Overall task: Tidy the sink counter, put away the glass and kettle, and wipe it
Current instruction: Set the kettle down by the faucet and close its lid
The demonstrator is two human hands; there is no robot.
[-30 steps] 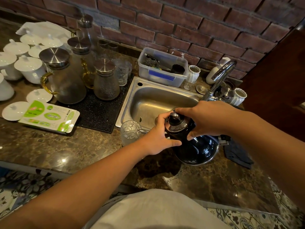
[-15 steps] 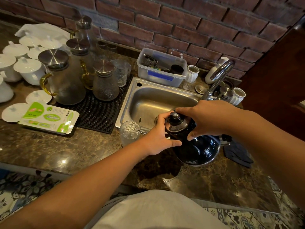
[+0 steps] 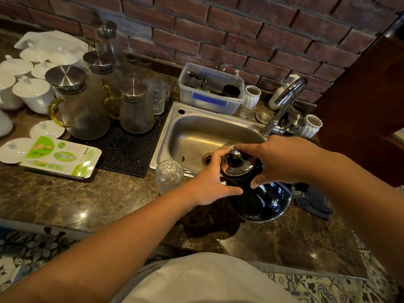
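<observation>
The black kettle is held at its neck by both hands: the left hand is wrapped against the near-left side with the thumb laid across the front, and the right hand is clasped over the far-right side, fingertips pressed on the shoulder. Each grip is closed on the kettle. Its base appears to rest on the worktop, at the front edge of the sink; whether it is already lifted cannot be told.

The chief risk is judged to lie just left of the left grip, where the glass stands close beside the wrist, at the sink's corner. It could be knocked over or into the basin if the kettle or forearm is swung leftward. The lid, with its round knob, sits between the two grips and is not clearly pinned; it might be dislodged if the kettle is tilted. A slip is also possible, since the kettle's surface looks glossy and only the narrow neck is gripped. Any water inside could be spilled; the fill cannot be seen.

The kettle is seen as squat and wide-bodied, shiny black with a bright metal band round the base and small lettering near it. A dark cloth lies on the worktop just right of and below the right grip.
</observation>
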